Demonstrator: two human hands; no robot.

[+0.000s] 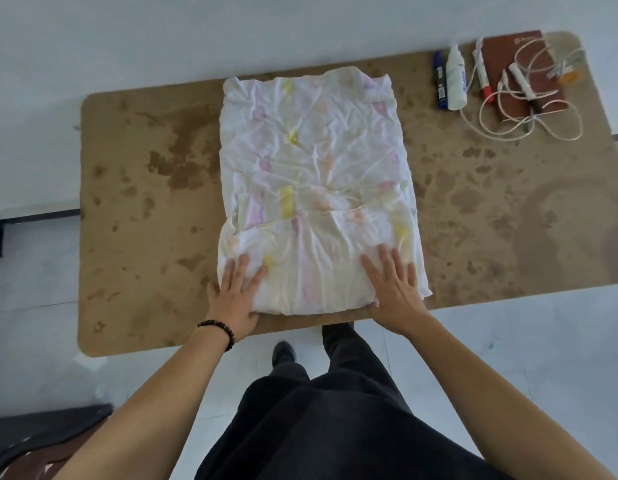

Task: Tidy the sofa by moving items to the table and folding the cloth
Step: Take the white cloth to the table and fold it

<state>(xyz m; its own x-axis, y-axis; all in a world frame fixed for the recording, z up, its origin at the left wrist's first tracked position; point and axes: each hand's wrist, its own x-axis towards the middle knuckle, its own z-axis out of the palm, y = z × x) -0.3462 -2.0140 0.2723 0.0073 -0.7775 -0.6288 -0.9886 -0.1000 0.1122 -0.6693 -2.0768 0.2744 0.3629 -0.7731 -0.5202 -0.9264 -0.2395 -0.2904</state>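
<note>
While both hands lie flat on it, the cloth rests folded into a long rectangle at the middle of the table, long axis running away from the person, near edge just short of the table's near edge. Cloth: white, creased, faint pink and yellow print. Left hand: fingers straight and slightly spread, pressing the near-left corner of the cloth, heel of palm on the tabletop; nothing gripped. Bead bracelet on that wrist. Right hand: fingers likewise straight and apart, pressing the near-right part of the cloth, nothing gripped. Far-right corner of table, well apart from the cloth: blue marker, white bottle just beside it, red marker, then a brown notebook with a pen lying on it. White cable loops loosely over the notebook and onto the tabletop. Tabletop brown, blotched with darker patches.
</note>
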